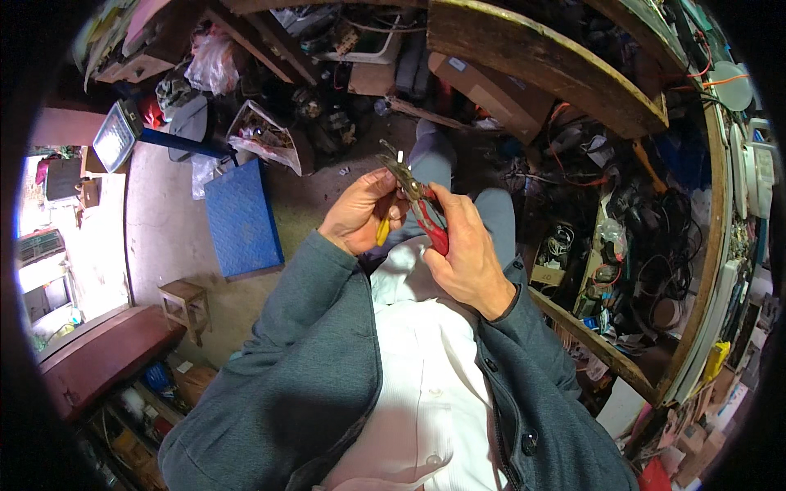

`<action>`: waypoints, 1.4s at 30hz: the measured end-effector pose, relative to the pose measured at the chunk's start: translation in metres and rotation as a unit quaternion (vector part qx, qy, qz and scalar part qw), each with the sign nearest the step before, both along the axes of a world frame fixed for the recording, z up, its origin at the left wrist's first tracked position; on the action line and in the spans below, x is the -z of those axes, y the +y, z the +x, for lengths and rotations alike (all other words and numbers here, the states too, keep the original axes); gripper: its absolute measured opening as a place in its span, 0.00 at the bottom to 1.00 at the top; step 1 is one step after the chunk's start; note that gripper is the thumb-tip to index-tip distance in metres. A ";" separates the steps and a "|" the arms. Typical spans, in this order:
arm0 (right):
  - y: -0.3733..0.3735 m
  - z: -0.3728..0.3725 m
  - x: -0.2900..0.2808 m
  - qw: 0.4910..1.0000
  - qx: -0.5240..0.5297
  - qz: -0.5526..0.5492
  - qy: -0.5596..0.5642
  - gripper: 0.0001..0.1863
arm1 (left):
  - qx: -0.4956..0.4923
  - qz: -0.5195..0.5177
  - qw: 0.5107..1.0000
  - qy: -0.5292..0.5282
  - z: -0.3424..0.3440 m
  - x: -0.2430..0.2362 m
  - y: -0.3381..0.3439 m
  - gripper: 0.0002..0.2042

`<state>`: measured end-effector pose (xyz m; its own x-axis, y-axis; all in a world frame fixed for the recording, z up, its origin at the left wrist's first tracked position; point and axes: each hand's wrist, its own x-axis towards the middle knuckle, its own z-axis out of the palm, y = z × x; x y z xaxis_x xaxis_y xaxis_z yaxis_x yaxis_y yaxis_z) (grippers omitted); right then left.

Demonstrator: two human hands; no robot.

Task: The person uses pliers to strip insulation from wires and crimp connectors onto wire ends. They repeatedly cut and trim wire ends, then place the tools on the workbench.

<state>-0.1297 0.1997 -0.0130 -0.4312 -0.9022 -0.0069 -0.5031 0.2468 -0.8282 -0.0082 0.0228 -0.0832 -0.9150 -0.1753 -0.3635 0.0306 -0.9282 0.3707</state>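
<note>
In front of my white shirt, my right hand (468, 255) is closed around the red handles of a pair of pliers (431, 226). The metal jaws of the pliers point up and to the left. My left hand (360, 214) is closed just left of the jaws, its thumb and fingers pinched together. A narrow yellow piece (382, 231) sticks out below the left fingers; its kind is unclear. A short white piece (400, 155) shows beside the dark metal tips. The fingers partly hide where these parts meet.
Ahead to the left are a blue flat board (239, 217), an open cardboard box (264, 136) and a lamp on a blue arm (119, 136). A small wooden stool (186, 306) stands at left. Wooden shelving (547, 64) with cables and clutter runs along the front and right.
</note>
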 end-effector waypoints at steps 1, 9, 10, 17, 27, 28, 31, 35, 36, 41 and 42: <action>-0.001 0.001 -0.002 1.000 0.002 0.001 -0.012 0.40 | -0.005 -0.003 1.000 0.007 0.000 0.001 0.000 0.14; 0.001 0.004 0.001 1.000 0.013 -0.003 -0.017 0.39 | -0.017 -0.021 0.999 0.020 -0.007 -0.005 0.005 0.10; 0.001 0.004 0.000 1.000 0.012 0.002 -0.013 0.39 | -0.018 -0.027 0.999 0.017 -0.007 -0.006 0.005 0.10; 0.003 0.006 0.002 1.000 0.014 0.002 -0.019 0.40 | -0.036 -0.005 0.999 -0.001 -0.007 -0.010 0.012 0.10; 0.001 0.005 -0.002 0.999 -0.016 -0.010 -0.047 0.40 | -0.044 0.010 0.998 0.039 -0.005 0.003 0.013 0.11; 0.001 0.006 -0.003 0.999 -0.015 -0.007 -0.046 0.40 | -0.043 0.006 0.998 0.050 -0.005 0.003 0.013 0.11; 0.001 0.006 -0.001 1.000 -0.010 -0.004 -0.025 0.40 | -0.054 0.002 0.998 0.025 -0.005 0.000 0.013 0.11; 0.002 0.005 -0.001 1.000 -0.005 0.007 -0.001 0.40 | -0.050 -0.006 0.999 0.011 -0.005 -0.002 0.014 0.10; 0.002 0.006 -0.002 1.000 -0.004 0.012 -0.005 0.40 | -0.050 -0.002 0.999 0.007 -0.004 -0.002 0.014 0.10; 0.002 0.007 -0.002 1.000 0.000 0.008 0.000 0.40 | -0.042 -0.002 0.999 -0.018 -0.005 -0.006 0.016 0.10; 0.003 0.007 -0.001 1.000 -0.001 0.009 -0.001 0.40 | -0.042 0.001 0.999 -0.020 -0.004 -0.005 0.016 0.10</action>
<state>-0.1229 0.2023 -0.0116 -0.4287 -0.9032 -0.0237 -0.5024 0.2601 -0.8246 -0.0127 0.0387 -0.0781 -0.8819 -0.2497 -0.3998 0.0930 -0.9237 0.3716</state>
